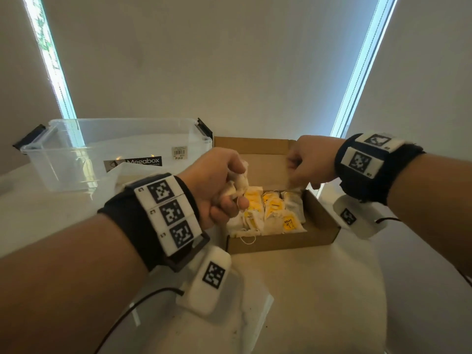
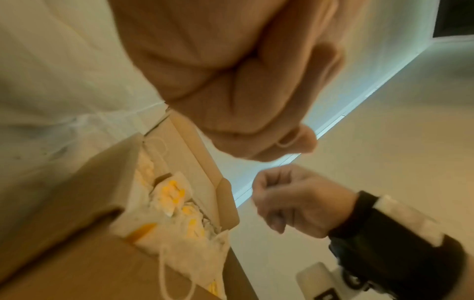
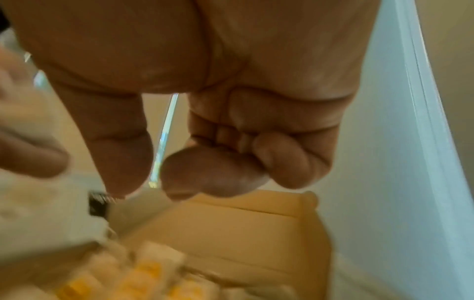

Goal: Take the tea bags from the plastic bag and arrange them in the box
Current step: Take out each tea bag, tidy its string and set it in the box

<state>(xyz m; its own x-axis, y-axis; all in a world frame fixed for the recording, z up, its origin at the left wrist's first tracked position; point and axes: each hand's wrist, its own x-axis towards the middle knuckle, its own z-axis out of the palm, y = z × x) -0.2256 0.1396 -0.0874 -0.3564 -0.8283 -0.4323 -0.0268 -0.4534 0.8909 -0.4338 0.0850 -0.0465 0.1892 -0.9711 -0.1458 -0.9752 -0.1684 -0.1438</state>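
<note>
Tea bags (image 1: 238, 183) in L hand (image 1: 215, 186), above box (image 1: 323, 232).

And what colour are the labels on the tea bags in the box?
Yellow labels with dark print, clearest in the head view.

Tea bags (image 1: 274, 213) in box (image 1: 286, 242), right of plastic tub (image 1: 76, 159).

We see white tea bags (image 1: 268, 213) with yellow tags heaped in the open brown cardboard box (image 1: 321, 233), centre-right.
</note>
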